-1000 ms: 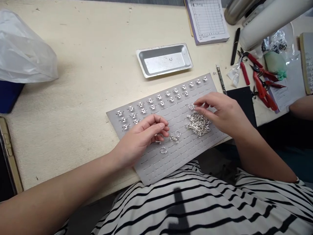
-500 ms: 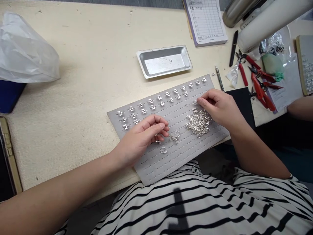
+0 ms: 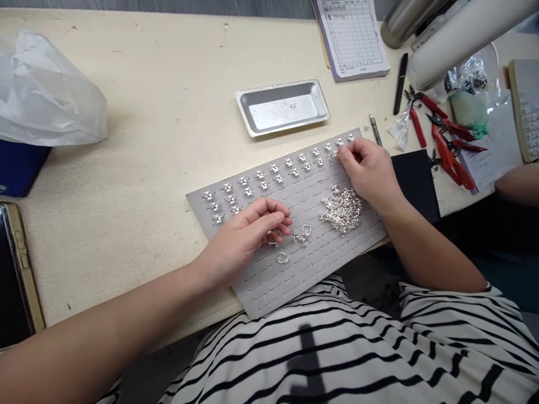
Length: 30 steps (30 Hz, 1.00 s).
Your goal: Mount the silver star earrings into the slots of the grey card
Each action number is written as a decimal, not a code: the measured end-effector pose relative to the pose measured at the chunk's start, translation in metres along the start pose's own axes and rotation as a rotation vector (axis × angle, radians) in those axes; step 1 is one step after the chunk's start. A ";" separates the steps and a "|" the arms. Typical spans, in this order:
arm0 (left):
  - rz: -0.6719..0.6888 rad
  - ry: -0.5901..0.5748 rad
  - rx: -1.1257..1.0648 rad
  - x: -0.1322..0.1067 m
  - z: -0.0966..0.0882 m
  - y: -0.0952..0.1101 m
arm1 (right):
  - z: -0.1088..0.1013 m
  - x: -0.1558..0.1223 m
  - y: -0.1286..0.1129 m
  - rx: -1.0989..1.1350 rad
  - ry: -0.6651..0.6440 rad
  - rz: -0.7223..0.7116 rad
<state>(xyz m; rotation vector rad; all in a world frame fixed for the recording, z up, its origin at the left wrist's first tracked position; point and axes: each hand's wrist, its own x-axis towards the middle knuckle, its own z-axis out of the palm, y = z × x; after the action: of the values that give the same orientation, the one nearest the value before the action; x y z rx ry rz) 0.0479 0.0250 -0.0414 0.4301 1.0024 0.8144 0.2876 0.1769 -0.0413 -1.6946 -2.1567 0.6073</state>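
A grey slotted jewellery display board (image 3: 269, 275) lies on the cream table, with rows of small silver star-shaped pieces (image 3: 273, 171) along its far half. My right hand (image 3: 368, 171) is at the board's far right, its fingertips pinching a small silver ring (image 3: 333, 156) close to the end of the rows. A tangled heap of silver findings (image 3: 342, 210) sits just below that hand. My left hand (image 3: 248, 238) rests curled on the board, next to loose silver rings (image 3: 282, 257). Its fingers hide whatever is under them.
A steel tray (image 3: 282, 108) stands beyond the board. Red-handled snips (image 3: 448, 154), a black pen (image 3: 401, 84) and a paper form pad (image 3: 351, 39) lie at the far right. A plastic bag (image 3: 42, 95) and a phone (image 3: 14, 275) are at left. Another person's forearm (image 3: 517, 185) enters at right.
My right hand has moved toward the far end of the board, carrying the small ring from beside the heap. My left hand and the heap have not moved.
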 end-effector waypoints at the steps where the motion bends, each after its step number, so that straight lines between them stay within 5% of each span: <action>1: 0.003 -0.004 -0.001 0.000 0.000 0.000 | 0.001 -0.001 0.000 -0.015 -0.004 0.008; 10: -0.001 -0.003 -0.004 0.000 -0.001 0.000 | -0.006 -0.010 -0.001 -0.141 0.015 -0.069; 19: -0.008 0.002 -0.001 0.000 0.001 0.001 | -0.009 -0.017 0.008 0.070 -0.049 -0.165; 30: -0.008 0.010 -0.008 -0.001 0.002 0.001 | -0.004 -0.007 0.003 -0.117 0.036 -0.259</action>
<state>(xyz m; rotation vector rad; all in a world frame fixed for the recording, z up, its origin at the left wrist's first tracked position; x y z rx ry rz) 0.0489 0.0246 -0.0392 0.4155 1.0091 0.8133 0.2940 0.1717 -0.0392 -1.4330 -2.3745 0.3834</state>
